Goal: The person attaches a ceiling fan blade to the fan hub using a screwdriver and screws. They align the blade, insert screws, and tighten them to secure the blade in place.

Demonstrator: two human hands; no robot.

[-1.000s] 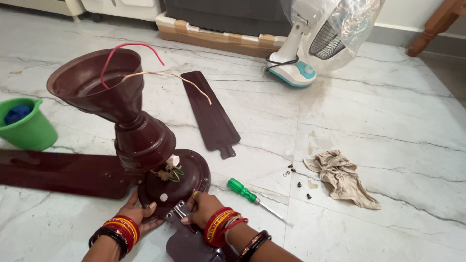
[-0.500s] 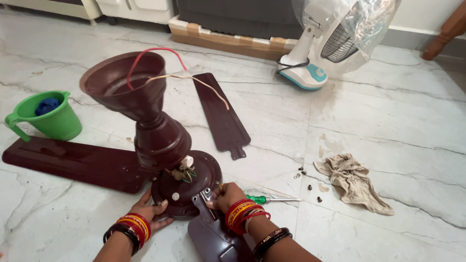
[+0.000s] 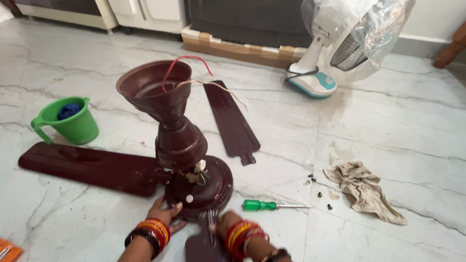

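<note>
Head view. A dark maroon metal ceiling fan motor housing (image 3: 196, 187) lies on the white marbled floor (image 3: 388, 121), its flared cup-shaped canopy (image 3: 154, 90) tilted up toward 11 o'clock, with red and white wires (image 3: 194, 65) trailing out of it. One long maroon fan blade (image 3: 87, 167) is attached and runs out toward 9 o'clock. A second, loose maroon blade (image 3: 232, 121) lies apart at 1 o'clock of the motor.

Left hand (image 3: 165, 213): flat, fingers spread, pressing on the motor's rim at 7 o'clock; it grasps nothing. Right hand (image 3: 228, 228): blurred, at the rim near 5 o'clock, over the bracket end of a third maroon blade (image 3: 204, 245) that runs off the bottom edge. Cannot tell whether it is clenched on anything.

Around: green-handled screwdriver (image 3: 274, 205) at 3 o'clock, just beside the motor; small dark screws (image 3: 318, 189) scattered beyond it; crumpled beige rag (image 3: 364, 189); green plastic mug (image 3: 68, 121) at 10 o'clock; pedestal fan wrapped in clear plastic (image 3: 349, 39) far at 1 o'clock.

Judgement: the blade bracket is being worked at the motor rim. To do it well, the left hand should hold the housing from turning, bracket holes sitting square over the motor's holes, screws within reach.
</note>
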